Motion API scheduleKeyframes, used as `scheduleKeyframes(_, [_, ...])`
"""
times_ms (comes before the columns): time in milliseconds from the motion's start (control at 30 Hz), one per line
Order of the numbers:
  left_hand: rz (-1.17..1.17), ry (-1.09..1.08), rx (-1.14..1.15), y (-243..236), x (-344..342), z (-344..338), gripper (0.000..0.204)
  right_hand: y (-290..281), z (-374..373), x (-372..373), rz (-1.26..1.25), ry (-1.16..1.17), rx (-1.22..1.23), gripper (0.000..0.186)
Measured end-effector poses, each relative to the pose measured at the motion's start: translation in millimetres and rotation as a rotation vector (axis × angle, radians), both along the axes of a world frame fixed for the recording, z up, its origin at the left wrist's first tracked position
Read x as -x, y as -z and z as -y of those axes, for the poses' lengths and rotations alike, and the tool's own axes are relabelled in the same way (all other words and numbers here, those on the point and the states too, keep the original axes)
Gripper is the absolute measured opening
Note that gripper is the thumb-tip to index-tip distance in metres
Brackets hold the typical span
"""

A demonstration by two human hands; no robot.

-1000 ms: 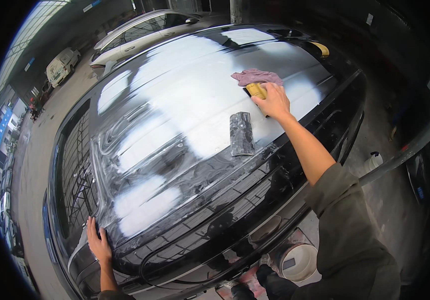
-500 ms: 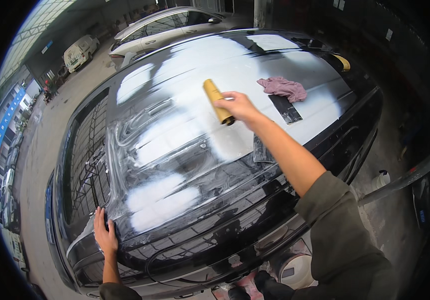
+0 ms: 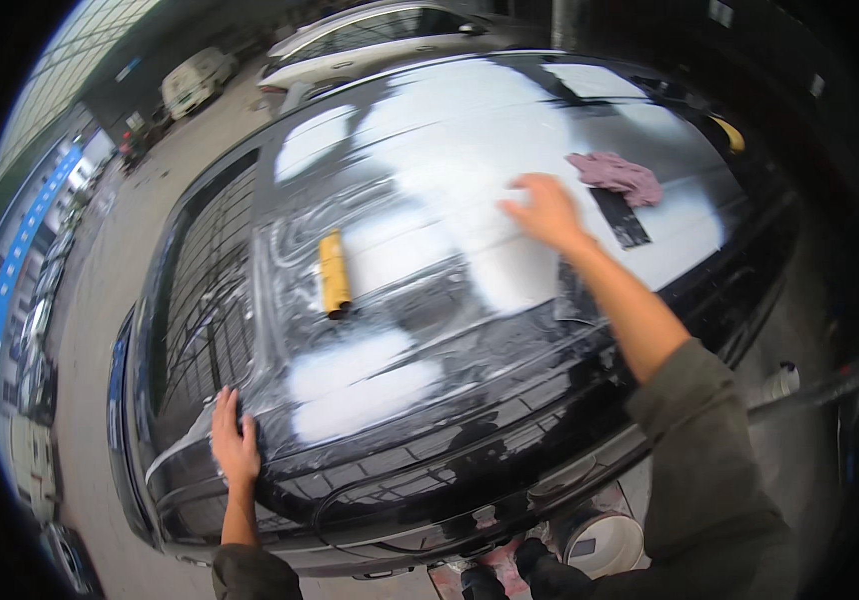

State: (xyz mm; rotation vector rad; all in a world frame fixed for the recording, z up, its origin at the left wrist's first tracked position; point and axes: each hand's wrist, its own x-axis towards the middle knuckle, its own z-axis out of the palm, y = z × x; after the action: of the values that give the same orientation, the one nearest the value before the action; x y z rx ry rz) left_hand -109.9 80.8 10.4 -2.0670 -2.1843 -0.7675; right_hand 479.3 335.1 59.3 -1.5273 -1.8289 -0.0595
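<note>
My left hand [image 3: 236, 440] rests with its fingers stretched out on the black car's edge, beside the rear window. Out over the white-patched roof [image 3: 510, 255] reaches my right hand [image 3: 552, 212], slightly blurred, thumb apart from the fingers and nothing in it. A long gold-yellow roll-shaped piece [image 3: 334, 274], dark at its near end, lies on the dusty roof between my two hands. To the right of my right hand a crumpled mauve cloth [image 3: 618, 177] partly covers a flat black strip [image 3: 627, 224]. Another dark sheet [image 3: 575, 292] lies under my right forearm.
Beyond the roof stands a silver car [image 3: 380, 45], with a white van [image 3: 197, 82] farther left. A white bucket [image 3: 605, 545] is by my feet at the near side of the car. A yellow curved object [image 3: 730, 134] sits at the far right corner.
My right hand has let go of the gold-yellow piece, which now lies farther left on the roof. The view has shifted; my left hand stays on the car's edge.
</note>
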Motion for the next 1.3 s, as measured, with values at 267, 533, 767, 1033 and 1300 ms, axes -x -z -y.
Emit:
scheduleKeyframes(267, [0.023, -0.020, 0.004, -11.4, -5.5, 1.7, 0.050, 33.9, 34.2, -194.5, 0.228, 0.649, 0.525, 0.083])
scheduleKeyframes(533, [0.044, -0.021, -0.048, -3.2, -7.2, -4.5, 0.049, 29.6, -5.3, -216.5, -0.534, 0.369, 0.522, 0.042])
scheduleKeyframes(767, [0.033, -0.030, -0.067, 0.3, -3.2, 2.0, 0.050, -2.9, 17.8, 50.4, -1.078, -0.070, 0.578, 0.049])
scheduleKeyframes(1033, [0.022, -0.041, -0.058, 1.5, 7.7, 9.5, 0.050, 22.8, 31.9, 290.3, -0.808, -0.050, 0.583, 0.057])
scheduleKeyframes(1300, [0.050, 0.043, -0.063, 0.4, -13.1, -18.6, 0.049, 0.4, 28.0, 282.7, -0.249, -0.281, 0.512, 0.052])
